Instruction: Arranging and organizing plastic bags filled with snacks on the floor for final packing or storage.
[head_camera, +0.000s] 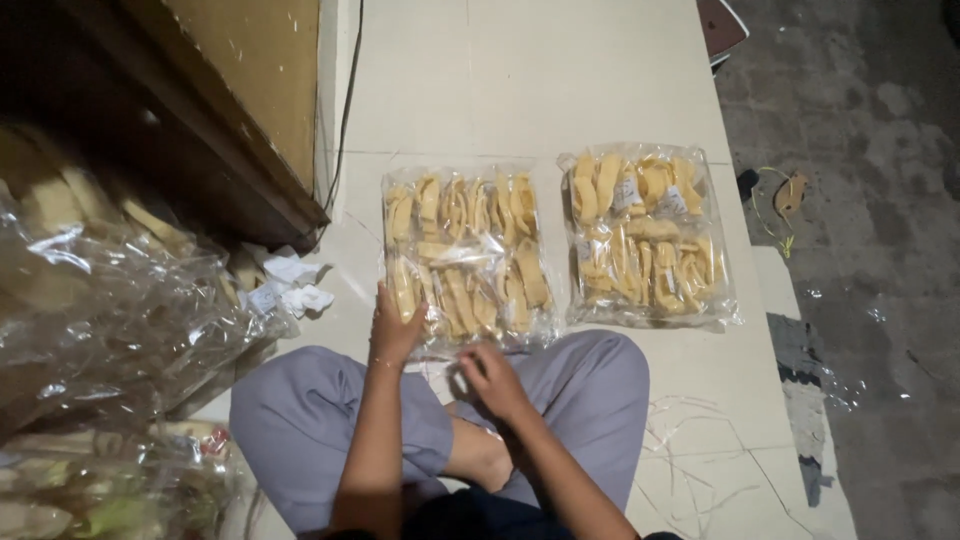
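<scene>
A clear plastic packet of pale yellow cracker strips (468, 255) is seen lying flat on a cream tiled floor (540, 90), just beyond the crossed knees of a person seated in grey trousers (310, 420). The near left corner of the packet is pressed by the left hand (396, 326), its fingers spread open on the plastic. The right hand (493, 378) is held at the packet's near edge with its fingers curled inward; whether anything is pinched between them cannot be told. A second, similar clear packet of yellow strips (648, 238) is laid just to the right, the two side by side but apart. At the left, a heap of crumpled transparent plastic bags (110, 330) is piled against a dark wooden cabinet (210, 110), with small scraps of white paper (290, 285) scattered near its foot. Thin clear plastic strings (690, 460) are strewn on the tiles at the near right, beside a rough grey concrete ground (860, 250).
</scene>
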